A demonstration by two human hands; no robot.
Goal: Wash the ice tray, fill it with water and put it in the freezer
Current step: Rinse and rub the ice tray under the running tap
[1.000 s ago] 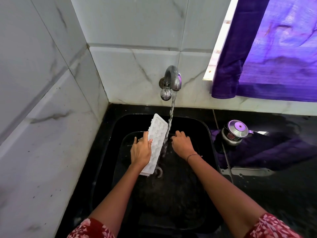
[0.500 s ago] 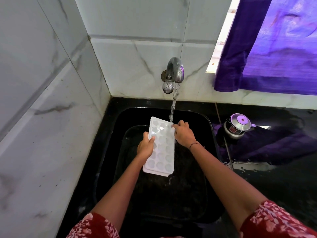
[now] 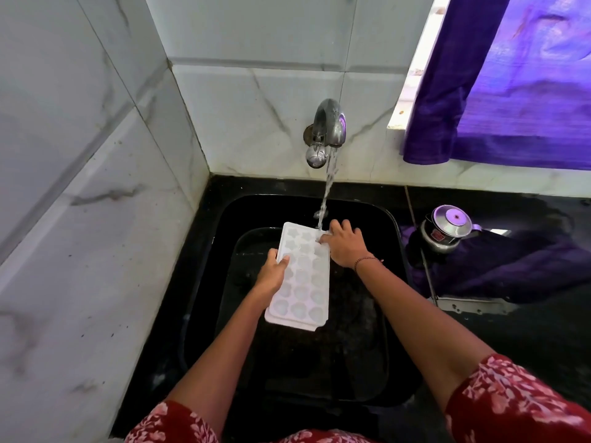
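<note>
White ice tray [image 3: 302, 279] over the black sink [image 3: 395, 238], cups up, under the tap [image 3: 327, 129] stream. Left hand [image 3: 271, 276] clamped on its left edge; right hand [image 3: 347, 247] fingers on far right corner.

Over the black sink [image 3: 395, 238], the left hand [image 3: 271, 276] grips the white ice tray [image 3: 302, 282] by its left edge, thumb on top. The right hand [image 3: 347, 247] touches the far right corner, where the tap [image 3: 329, 129] stream lands just beside its fingertips [image 3: 324, 238].
</note>
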